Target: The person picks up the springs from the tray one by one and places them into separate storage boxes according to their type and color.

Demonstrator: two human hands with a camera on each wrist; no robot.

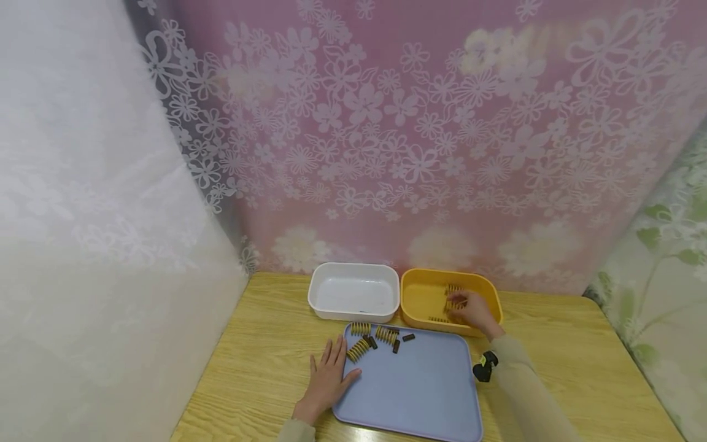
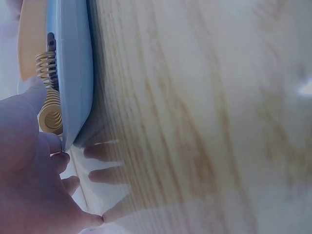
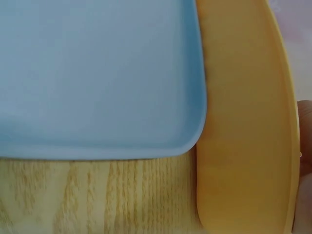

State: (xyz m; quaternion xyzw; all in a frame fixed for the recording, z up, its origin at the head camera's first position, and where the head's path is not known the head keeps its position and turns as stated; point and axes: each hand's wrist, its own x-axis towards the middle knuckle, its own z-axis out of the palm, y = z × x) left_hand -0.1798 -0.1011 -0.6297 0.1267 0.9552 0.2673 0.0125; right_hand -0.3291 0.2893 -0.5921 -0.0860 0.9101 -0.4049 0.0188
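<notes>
My left hand (image 1: 326, 383) lies with fingers spread at the left edge of the blue tray (image 1: 414, 387), thumb over its rim. Close to its fingertips, several yellow coil springs (image 1: 358, 350) lie on the tray among short dark cylinders (image 1: 396, 347). My right hand (image 1: 472, 309) reaches into the yellow bin (image 1: 422, 294), its thumb and fingers pinching a spring (image 1: 455, 305). Other springs (image 1: 439, 319) lie in the bin around it. In the right wrist view, the bin's wall (image 3: 248, 122) hides most of that hand.
A white bin (image 1: 353, 298) stands left of the yellow one, behind the tray. All stand on a wood-grain table (image 1: 265, 344). Flowered curtain (image 1: 386, 153) hangs along the table's back edge. A black device (image 1: 485, 366) is strapped on the right wrist.
</notes>
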